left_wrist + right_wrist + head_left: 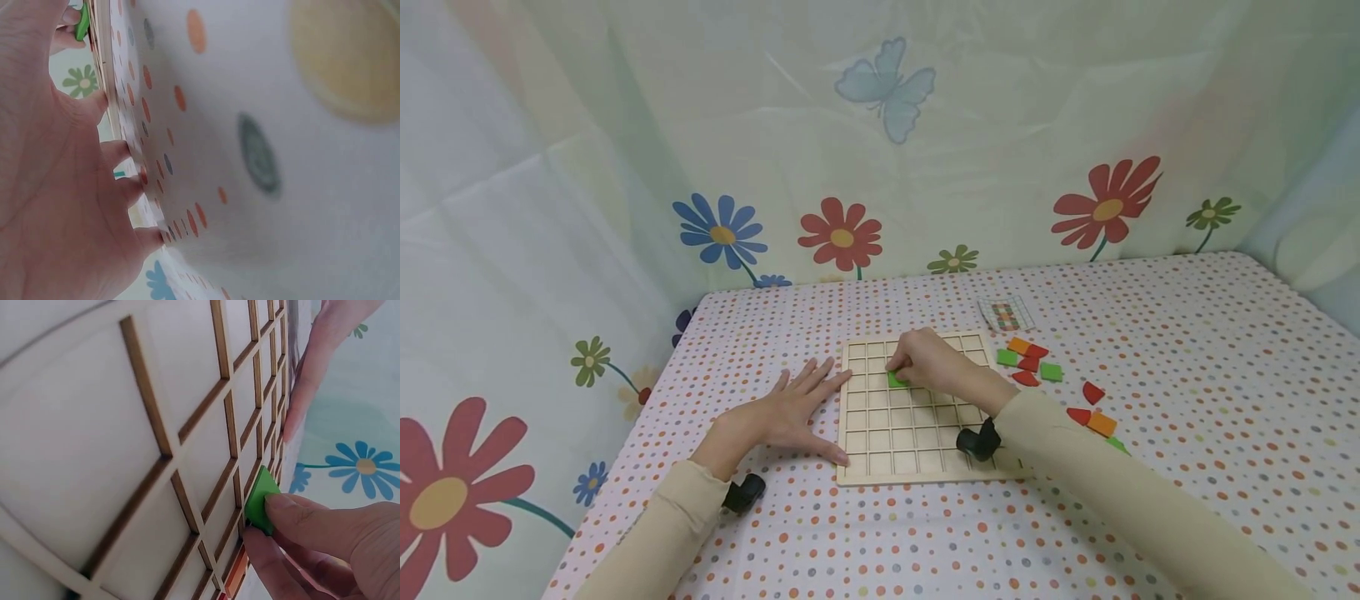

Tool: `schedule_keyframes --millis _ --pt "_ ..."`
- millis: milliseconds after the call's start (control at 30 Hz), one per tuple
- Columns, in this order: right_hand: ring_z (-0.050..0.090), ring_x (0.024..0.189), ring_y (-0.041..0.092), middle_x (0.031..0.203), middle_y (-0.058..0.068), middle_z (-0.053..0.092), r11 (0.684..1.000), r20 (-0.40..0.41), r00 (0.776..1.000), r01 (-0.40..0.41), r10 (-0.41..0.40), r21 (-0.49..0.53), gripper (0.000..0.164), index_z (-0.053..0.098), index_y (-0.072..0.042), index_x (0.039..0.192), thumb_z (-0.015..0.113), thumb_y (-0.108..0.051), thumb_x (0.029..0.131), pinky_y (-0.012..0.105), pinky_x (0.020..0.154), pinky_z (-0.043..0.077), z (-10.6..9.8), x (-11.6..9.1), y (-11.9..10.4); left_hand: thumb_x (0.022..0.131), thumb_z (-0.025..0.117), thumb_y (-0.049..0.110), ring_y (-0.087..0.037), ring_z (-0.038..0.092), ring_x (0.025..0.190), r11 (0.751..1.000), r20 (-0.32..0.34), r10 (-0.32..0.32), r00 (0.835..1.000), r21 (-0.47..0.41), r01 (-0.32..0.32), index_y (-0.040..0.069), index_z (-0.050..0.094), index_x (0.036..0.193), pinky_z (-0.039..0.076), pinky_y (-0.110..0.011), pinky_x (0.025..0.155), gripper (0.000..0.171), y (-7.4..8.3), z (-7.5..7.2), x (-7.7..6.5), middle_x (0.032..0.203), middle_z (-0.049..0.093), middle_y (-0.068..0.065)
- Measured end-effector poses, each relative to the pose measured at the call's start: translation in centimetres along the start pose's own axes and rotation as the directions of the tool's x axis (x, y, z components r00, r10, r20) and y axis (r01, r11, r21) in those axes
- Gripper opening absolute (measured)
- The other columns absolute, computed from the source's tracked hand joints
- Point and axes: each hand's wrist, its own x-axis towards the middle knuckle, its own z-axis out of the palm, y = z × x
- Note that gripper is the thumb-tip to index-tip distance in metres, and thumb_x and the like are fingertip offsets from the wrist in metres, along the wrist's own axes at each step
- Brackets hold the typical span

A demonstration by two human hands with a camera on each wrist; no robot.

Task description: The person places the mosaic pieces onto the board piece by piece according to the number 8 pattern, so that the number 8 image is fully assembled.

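My right hand (928,362) pinches a green square tile (261,495) between thumb and fingers. In the right wrist view the tile stands tilted, its lower edge close to the dividers of a wooden grid board (856,442). An orange piece (237,574) and a bit of red show in the grid just below that hand. My left hand (792,414) lies spread at the board's left side, with the thumb and index fingertip at its rim. In the left wrist view the other fingertips (150,240) rest on the dotted cloth.
Right of the board lie loose tiles: green squares (1052,372), orange squares (1102,424) and red quarter-round pieces (1093,392). A small card with a coloured pattern (1007,315) lies behind them. A flowered curtain (1000,125) hangs behind the table.
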Motion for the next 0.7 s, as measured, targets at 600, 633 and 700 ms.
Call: schedule_keyframes --millis 600,633,700 --pt "0.076 0.096 0.026 0.102 0.014 0.078 1.0 -0.065 0.998 -0.01 0.008 -0.029 0.013 0.082 0.003 0.098 0.078 0.01 0.088 0.029 0.08 0.062 0.44 -0.58 -0.21 0.079 0.078 0.073 -0.032 -0.008 0.161 1.0 -0.008 0.026 1.0 -0.011 -0.026 0.028 0.01 0.17 -0.001 -0.063 0.127 0.123 -0.15 0.03 -0.06 0.176 -0.004 -0.007" --pt "0.075 0.094 0.025 0.102 0.014 0.078 1.0 -0.065 0.998 -0.006 0.004 -0.024 0.013 0.082 0.004 0.098 0.078 0.011 0.088 0.029 0.079 0.062 0.44 -0.63 -0.18 0.079 0.078 0.073 -0.032 -0.009 0.161 1.0 -0.007 0.026 1.0 -0.011 -0.026 0.028 0.01 0.17 -0.001 -0.063 0.127 0.123 -0.16 0.04 -0.06 0.176 -0.004 -0.007" --pt "0.075 0.093 0.024 0.101 0.014 0.078 1.0 -0.067 0.998 0.004 -0.005 -0.007 0.015 0.081 0.004 0.1 0.079 0.01 0.087 0.029 0.079 0.062 0.41 -0.83 -0.13 0.079 0.078 0.073 -0.032 -0.009 0.161 1.0 -0.007 0.027 1.0 -0.012 -0.027 0.028 0.01 0.17 -0.001 -0.063 0.127 0.122 -0.17 0.08 -0.05 0.176 -0.004 -0.007"
